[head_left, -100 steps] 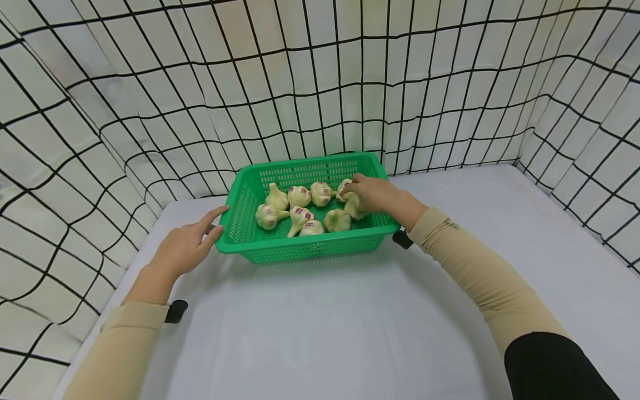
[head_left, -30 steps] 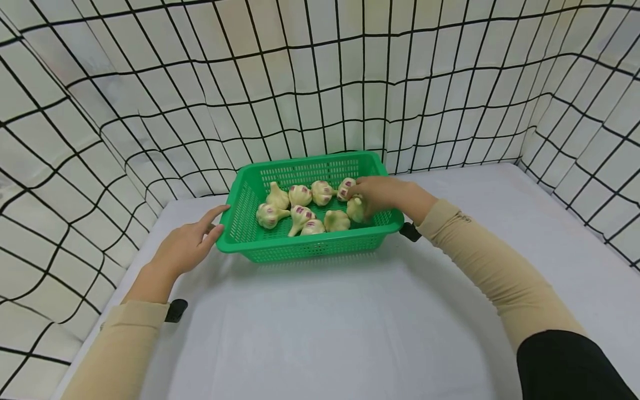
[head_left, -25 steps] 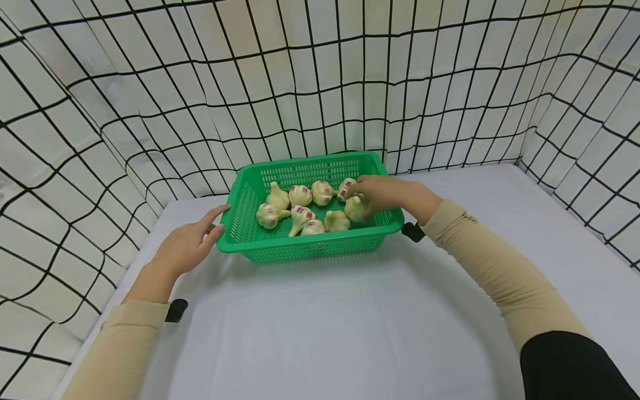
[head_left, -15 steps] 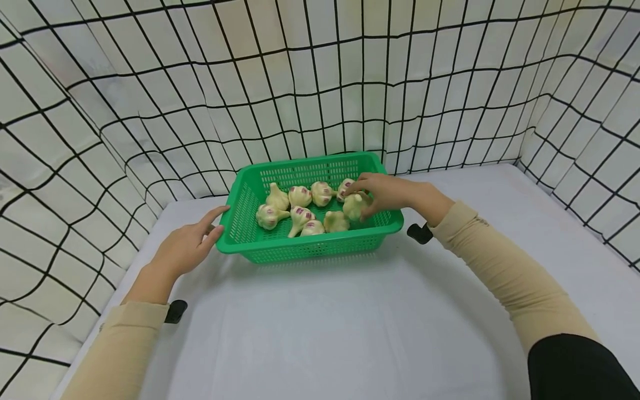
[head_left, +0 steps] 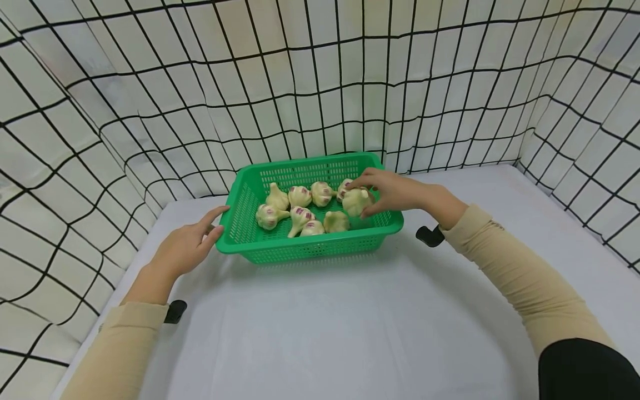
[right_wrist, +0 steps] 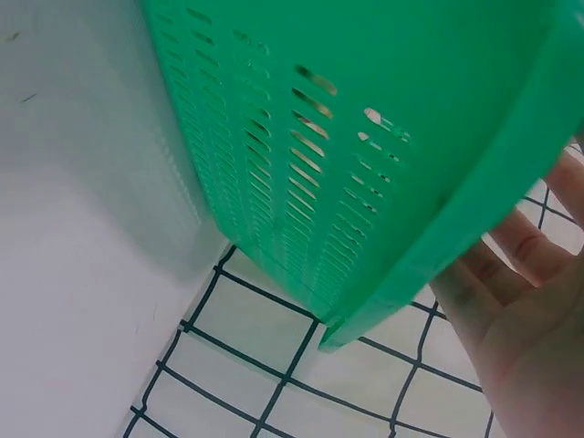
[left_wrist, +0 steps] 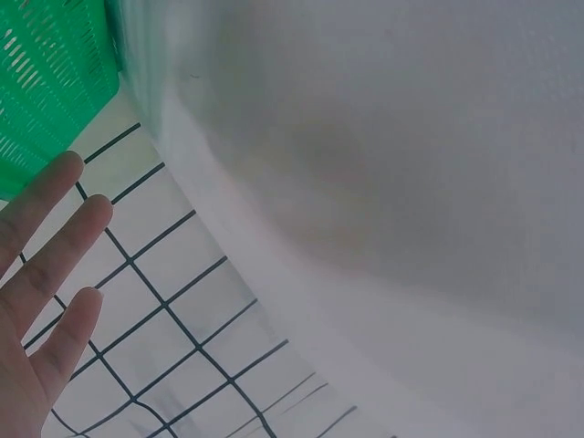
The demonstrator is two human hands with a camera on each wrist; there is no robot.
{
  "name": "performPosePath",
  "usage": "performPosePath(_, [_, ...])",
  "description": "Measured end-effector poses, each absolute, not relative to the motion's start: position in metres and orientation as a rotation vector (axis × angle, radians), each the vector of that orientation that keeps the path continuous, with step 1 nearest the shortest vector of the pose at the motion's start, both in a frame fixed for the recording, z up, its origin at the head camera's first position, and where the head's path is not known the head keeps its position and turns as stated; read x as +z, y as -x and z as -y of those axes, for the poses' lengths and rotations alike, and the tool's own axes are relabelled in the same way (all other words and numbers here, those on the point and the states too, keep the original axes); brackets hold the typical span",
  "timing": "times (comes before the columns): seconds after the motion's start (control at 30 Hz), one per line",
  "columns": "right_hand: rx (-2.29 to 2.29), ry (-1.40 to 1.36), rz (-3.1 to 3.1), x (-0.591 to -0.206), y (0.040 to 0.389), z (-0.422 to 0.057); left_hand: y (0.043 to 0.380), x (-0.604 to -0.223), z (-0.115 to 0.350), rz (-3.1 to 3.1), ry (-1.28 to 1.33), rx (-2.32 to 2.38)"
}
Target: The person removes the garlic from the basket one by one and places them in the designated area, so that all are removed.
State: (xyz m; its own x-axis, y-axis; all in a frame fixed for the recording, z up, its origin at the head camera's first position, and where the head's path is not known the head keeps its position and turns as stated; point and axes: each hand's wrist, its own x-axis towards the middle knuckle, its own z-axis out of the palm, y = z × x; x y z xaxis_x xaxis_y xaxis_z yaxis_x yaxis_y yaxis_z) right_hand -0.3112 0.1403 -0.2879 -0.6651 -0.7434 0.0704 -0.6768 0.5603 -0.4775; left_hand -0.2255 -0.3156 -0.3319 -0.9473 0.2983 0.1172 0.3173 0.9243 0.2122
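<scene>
A green slotted plastic basket (head_left: 320, 250) holds several whitish garlic bulbs, some streaked purple, such as one garlic bulb (head_left: 300, 195) in the back row. Inside its right end, my right hand (head_left: 397, 191) grips a pale garlic bulb (head_left: 355, 202) between thumb and fingers, just above the others. In the right wrist view the right hand (right_wrist: 534, 319) is beyond the rim, and the basket wall hides its fingertips and the bulb. My left hand (head_left: 182, 247) has its fingertips at the basket's left rim. The left wrist view shows the left hand (left_wrist: 41, 292) with fingers extended beside the basket (left_wrist: 59, 91).
A white cloth (head_left: 300, 328) covers the table beneath the basket. Black wire mesh (head_left: 345, 83) over white panels walls the back, left and right sides. The basket stands close to the back mesh.
The right hand has turned from reaching over the bulbs to lifting one pale garlic bulb slightly, its wrist drawing back to the right. The left hand has stayed at the rim.
</scene>
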Motion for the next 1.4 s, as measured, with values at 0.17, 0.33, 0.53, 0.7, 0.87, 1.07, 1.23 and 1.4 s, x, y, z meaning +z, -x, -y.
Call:
performPosePath(0.17, [-0.784,1.249,-2.653,-0.286,0.305,-0.144,0.225,-0.331,0.316,2.994,0.478,-0.352])
performPosePath(0.33, [-0.798,1.277,-2.663,-0.286,0.297,-0.147,0.224,-0.33,0.317,3.003,0.474,-0.353])
performPosePath(0.53, [-0.893,1.269,-2.657,-0.281,0.285,-0.154,0.224,-0.331,0.316,3.005,0.466,-0.347])
performPosePath(0.7, [-0.993,1.231,-2.66,-0.281,0.279,-0.164,0.223,-0.332,0.314,2.997,0.464,-0.355])
performPosePath(0.87, [-1.117,1.185,-2.674,-0.283,0.276,-0.175,0.223,-0.332,0.313,2.995,0.471,-0.354])
performPosePath(1.07, [-1.276,1.069,-2.724,-0.286,0.274,-0.185,0.225,-0.331,0.314,3.006,0.456,-0.345])
performPosePath(1.23, [-1.315,1.0,-2.771,-0.288,0.275,-0.197,0.225,-0.332,0.315,3.009,0.456,-0.354])
performPosePath(1.4, [-1.335,0.939,-2.804,-0.293,0.279,-0.209,0.225,-0.332,0.315,3.015,0.45,-0.357])
